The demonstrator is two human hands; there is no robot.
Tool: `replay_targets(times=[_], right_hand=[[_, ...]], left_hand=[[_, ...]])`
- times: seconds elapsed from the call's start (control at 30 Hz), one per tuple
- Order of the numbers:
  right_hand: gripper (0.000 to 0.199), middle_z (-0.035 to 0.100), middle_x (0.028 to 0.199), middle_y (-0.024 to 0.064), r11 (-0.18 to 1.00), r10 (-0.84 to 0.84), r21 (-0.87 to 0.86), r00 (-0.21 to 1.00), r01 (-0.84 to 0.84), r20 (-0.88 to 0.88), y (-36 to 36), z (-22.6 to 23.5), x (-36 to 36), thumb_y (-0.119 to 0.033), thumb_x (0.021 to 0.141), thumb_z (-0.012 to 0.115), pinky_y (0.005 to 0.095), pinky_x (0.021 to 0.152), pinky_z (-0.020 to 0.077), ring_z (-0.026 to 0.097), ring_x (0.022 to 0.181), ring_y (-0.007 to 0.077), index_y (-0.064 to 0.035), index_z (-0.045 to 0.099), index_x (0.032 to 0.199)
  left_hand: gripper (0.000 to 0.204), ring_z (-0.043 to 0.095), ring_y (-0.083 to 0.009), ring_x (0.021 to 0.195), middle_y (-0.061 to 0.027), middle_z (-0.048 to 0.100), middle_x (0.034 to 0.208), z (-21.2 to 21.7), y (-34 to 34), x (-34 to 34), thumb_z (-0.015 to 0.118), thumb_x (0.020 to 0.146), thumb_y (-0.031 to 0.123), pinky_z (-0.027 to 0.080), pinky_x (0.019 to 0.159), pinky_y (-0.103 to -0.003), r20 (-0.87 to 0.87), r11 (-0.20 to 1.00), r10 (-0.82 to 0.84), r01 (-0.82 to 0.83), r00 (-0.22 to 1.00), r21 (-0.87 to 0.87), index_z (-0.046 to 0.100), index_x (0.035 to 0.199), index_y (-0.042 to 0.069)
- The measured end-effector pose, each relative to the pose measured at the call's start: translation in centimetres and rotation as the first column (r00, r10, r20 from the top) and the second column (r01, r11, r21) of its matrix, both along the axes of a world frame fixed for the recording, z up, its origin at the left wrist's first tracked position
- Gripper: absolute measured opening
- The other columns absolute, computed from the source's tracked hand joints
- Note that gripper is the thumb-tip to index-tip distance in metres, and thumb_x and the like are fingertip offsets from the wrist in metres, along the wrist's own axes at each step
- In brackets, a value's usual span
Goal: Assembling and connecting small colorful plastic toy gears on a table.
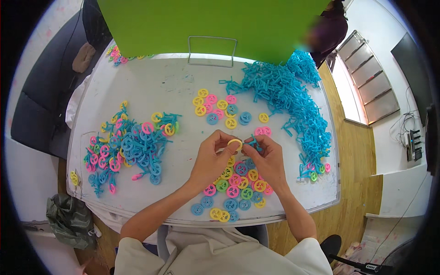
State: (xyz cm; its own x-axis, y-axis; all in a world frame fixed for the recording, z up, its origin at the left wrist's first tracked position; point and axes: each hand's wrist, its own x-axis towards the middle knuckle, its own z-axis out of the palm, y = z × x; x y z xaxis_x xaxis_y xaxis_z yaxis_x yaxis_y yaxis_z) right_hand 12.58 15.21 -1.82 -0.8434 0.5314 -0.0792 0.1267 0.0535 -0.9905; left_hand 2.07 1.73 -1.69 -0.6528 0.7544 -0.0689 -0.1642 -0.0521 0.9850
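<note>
Above the table's near half, my left hand (207,160) pinches a small yellow plastic wheel (235,141) between thumb and fingers. My right hand (269,160) grips a blue plastic stem piece (254,143) right beside it. The fingertips of both hands nearly meet; whether the stem touches the wheel is hard to see. Under and between the hands lies a spread of loose spoked wheels (233,191) in pink, yellow, green and blue, partly covered by my hands. More loose wheels (221,104) lie just beyond my fingers.
A large heap of blue stems (284,87) runs along the right side. At the left is a pile of wheels joined to stems (135,146). A green panel (206,27) with a wire stand (212,65) borders the white table's (151,87) far side. Another person (331,30) is behind it.
</note>
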Motion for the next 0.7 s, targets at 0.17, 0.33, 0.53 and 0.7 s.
replay_targets(times=[0.17,0.33,0.53,0.7], right_hand=[[0.016,0.066,0.087,0.0047,0.998,0.012,0.054,1.0,-0.013,0.014,-0.1,1.0,0.0,-0.003,0.085,0.068,0.0198,0.066,0.0499,0.063,0.08,0.0083,0.001,0.063,0.1],[0.021,0.067,0.084,0.0042,0.996,0.015,0.091,1.0,-0.016,0.022,-1.0,0.9,-0.1,-0.003,0.083,0.07,0.0188,0.061,0.0476,0.061,0.073,0.0056,0.0006,0.062,0.102],[0.033,0.061,0.071,-0.001,0.998,0.016,0.058,0.997,-0.02,0.069,-1.2,1.7,-0.2,-0.003,0.081,0.072,0.0188,0.054,0.0418,0.057,0.066,0.0035,-0.0017,0.059,0.111],[0.035,0.056,0.066,-0.0038,0.985,0.027,0.168,1.0,-0.028,0.012,-1.3,1.2,-0.2,-0.003,0.08,0.073,0.0191,0.052,0.0381,0.051,0.061,0.0021,-0.0021,0.058,0.113]], left_hand=[[0.012,0.062,-0.0129,0.083,-0.0092,0.064,0.088,0.1,0.0,0.5,0.058,0.093,0.009,0.051,0.075,-0.028,-0.02,0.998,0.033,-0.034,0.999,-0.046,0.054,0.096,-0.002],[0.006,0.059,-0.0114,0.075,-0.0079,0.061,0.082,-0.7,-0.1,0.4,0.055,0.093,0.004,0.048,0.067,-0.026,-0.091,0.996,0.046,-0.053,0.995,-0.069,0.051,0.091,-0.002],[0.005,0.056,-0.0099,0.073,-0.0065,0.058,0.079,-1.2,-0.2,0.5,0.053,0.093,0.001,0.046,0.065,-0.024,-0.06,1.0,0.03,-0.03,0.998,0.006,0.048,0.091,0.0],[0.009,0.056,-0.0098,0.078,-0.005,0.058,0.083,0.1,-0.4,-0.4,0.053,0.094,0.003,0.047,0.072,-0.025,0.265,0.996,-0.075,0.083,0.961,-0.018,0.045,0.089,0.003]])
